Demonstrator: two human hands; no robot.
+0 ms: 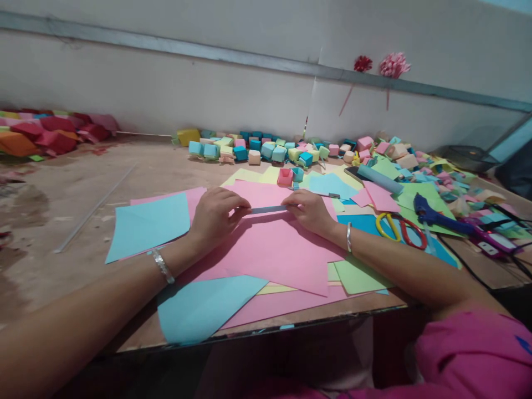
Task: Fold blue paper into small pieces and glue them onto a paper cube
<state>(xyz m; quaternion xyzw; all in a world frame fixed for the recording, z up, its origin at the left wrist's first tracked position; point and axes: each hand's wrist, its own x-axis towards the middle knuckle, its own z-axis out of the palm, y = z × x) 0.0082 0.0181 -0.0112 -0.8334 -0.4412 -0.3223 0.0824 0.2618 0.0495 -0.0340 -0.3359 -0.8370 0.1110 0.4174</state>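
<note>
Left hand and right hand lie knuckles-up on the wooden table. Their fingers are curled in, each set pinching one end of a narrow blue paper strip that spans the gap between them. Under both spreads a large pink sheet, overlapping light blue sheets. Along the far wall runs a row of small paper cubes in blue, pink, yellow and green. A blue glue gun and yellow-and-red-handled scissors lie just right of the right wrist. The strip is long, thin and greyish blue, lying level on the pink sheet.
</note>
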